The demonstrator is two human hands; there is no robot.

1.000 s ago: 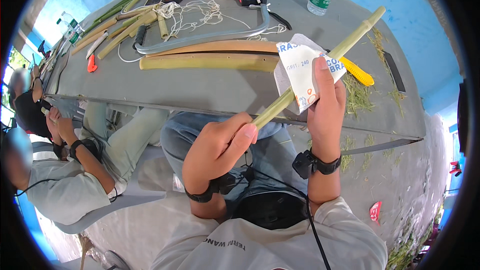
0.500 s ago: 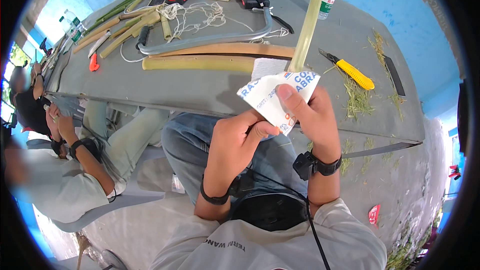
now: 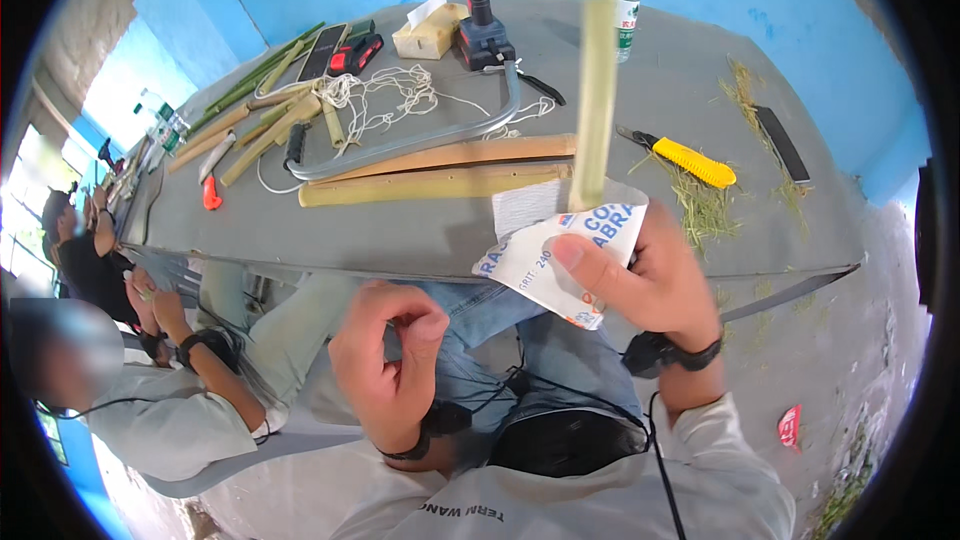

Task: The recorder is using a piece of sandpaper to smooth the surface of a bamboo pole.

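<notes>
My right hand (image 3: 660,285) grips a sheet of sandpaper (image 3: 530,255), its white printed backing facing me and the thumb pressed on it. Behind the sheet's upper edge a pale green bamboo pole (image 3: 595,90) rises upright. Its lower end is hidden by the sandpaper, so I cannot tell whether my fingers also hold it. A lighter piece of the sheet folds out to the left. Lower and to the left, my left hand (image 3: 385,360) is apart from the sandpaper, fingers curled in with nothing visible in them.
On the grey table lie split bamboo pieces (image 3: 430,187), a bow saw (image 3: 420,147), white string (image 3: 385,95), a yellow utility knife (image 3: 693,162) beside shavings, and a black strip (image 3: 783,145). A cordless drill (image 3: 483,35) and water bottle (image 3: 627,5) stand behind. A co-worker (image 3: 180,370) sits at left.
My left hand has let go of the sandpaper and moved left and down, its fingers curling. The right hand still holds the sheet, now a bit lower. The view has shifted.
</notes>
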